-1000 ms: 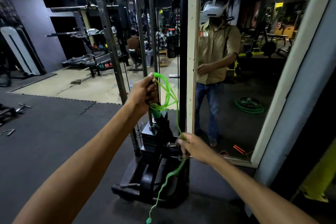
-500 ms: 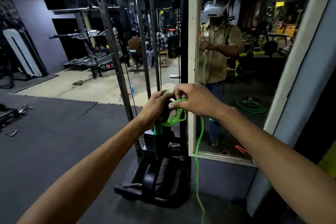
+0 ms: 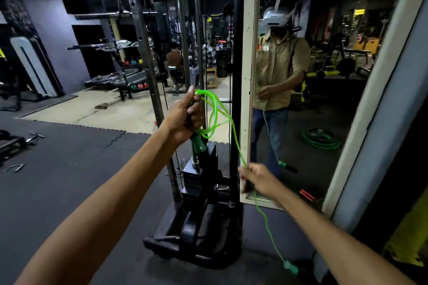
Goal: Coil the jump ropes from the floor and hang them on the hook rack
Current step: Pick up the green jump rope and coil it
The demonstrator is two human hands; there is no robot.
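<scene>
A bright green jump rope [image 3: 215, 113] hangs in loops from my left hand [image 3: 185, 118], which grips the coils together with one green handle [image 3: 198, 144] pointing down below the fist. My right hand [image 3: 257, 179] is lower and to the right, pinching the rope's free length. From that hand the rope drops to the second green handle [image 3: 291, 267], which dangles just above the floor. No hook rack is in view.
A cable machine with a black weight stack [image 3: 201, 178] stands directly ahead on the dark rubber floor [image 3: 58, 180]. A tall framed mirror [image 3: 301, 99] leans to the right and reflects me. Benches, racks and seated people are further back.
My right hand has left the coils at my left hand and slid down and right along the rope, drawing out a new length. The left hand has risen slightly.
</scene>
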